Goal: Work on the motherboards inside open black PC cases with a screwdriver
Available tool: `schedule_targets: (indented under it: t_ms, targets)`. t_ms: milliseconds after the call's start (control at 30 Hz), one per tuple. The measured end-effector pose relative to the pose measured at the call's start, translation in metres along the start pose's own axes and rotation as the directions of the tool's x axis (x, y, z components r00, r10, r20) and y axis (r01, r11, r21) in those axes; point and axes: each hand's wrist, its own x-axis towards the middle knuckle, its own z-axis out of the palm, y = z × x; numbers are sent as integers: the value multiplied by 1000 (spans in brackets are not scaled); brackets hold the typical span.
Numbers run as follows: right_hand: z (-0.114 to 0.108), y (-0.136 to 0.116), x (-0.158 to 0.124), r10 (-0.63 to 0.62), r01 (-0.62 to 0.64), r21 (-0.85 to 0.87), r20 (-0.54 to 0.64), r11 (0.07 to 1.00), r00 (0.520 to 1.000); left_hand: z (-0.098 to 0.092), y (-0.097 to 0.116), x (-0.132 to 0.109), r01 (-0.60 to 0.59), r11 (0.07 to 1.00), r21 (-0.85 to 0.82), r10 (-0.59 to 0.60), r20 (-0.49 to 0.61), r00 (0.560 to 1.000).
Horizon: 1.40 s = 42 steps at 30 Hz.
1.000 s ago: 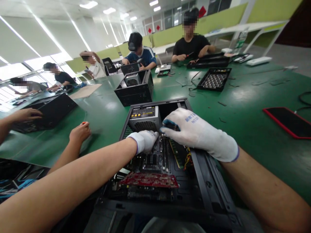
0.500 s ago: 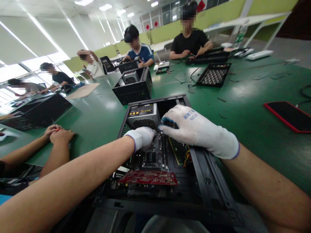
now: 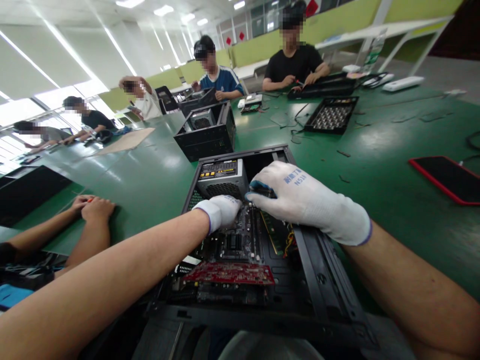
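An open black computer case [image 3: 330, 280] lies in front of me with its inside facing up. My left hand [image 3: 225, 210], in a white glove, reaches over the motherboard [image 3: 234, 242] beside the silver power supply [image 3: 225, 185]. Its fingers are curled and partly hidden, so what they grip is unclear. My right hand [image 3: 288, 195], in a white glove with blue on the palm side, is closed near the power supply's right side. Something dark shows between thumb and fingers. Below the hands sit a red card [image 3: 232, 274] and a green memory stick [image 3: 272, 235].
Another open case [image 3: 204, 132] stands just beyond mine on the green table. A red-edged phone [image 3: 446, 177] lies to the right, a black tray [image 3: 330, 115] farther back. At left are a co-worker's clasped hands [image 3: 93, 207] and a dark case [image 3: 33, 192]. Other people sit around the table.
The dark case at the left has shifted further left. The co-worker in blue across the table has changed posture and moved a hand. My two hands have hardly moved.
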Motion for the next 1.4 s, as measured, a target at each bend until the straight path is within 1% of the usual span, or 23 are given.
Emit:
schedule_targets:
  t_ms: [300,433,667,900,1133,1267,1333,1400]
  targets:
    - [1,0,0,5,-4,28,-21,1000,1000,-5,2,1,-39,999,6,39,66,997]
    - [0,-2,1,29,-27,40,-37,999,999,-7,2,1,-57,998,10,56,91,994]
    - [-2,-2,-1,33,-31,45,-48,999,998,-6,0,6,-39,999,-2,39,52,998]
    - [-1,-1,-3,66,-65,41,-18,997,998,-10,2,1,-30,999,-26,31,41,999]
    - [-2,-4,-2,79,-77,59,-22,995,997,-10,1,2,-23,1000,-8,24,77,997]
    - [-5,-5,1,80,-78,82,-19,994,997,-9,1,2,-8,1000,-30,10,87,996]
    - [-6,-4,-2,89,-84,100,-46,991,995,-11,2,-1,2,999,-54,2,72,997]
    - [-6,-1,-12,145,-130,121,-128,984,981,-14,3,-8,6,996,-86,-3,38,999]
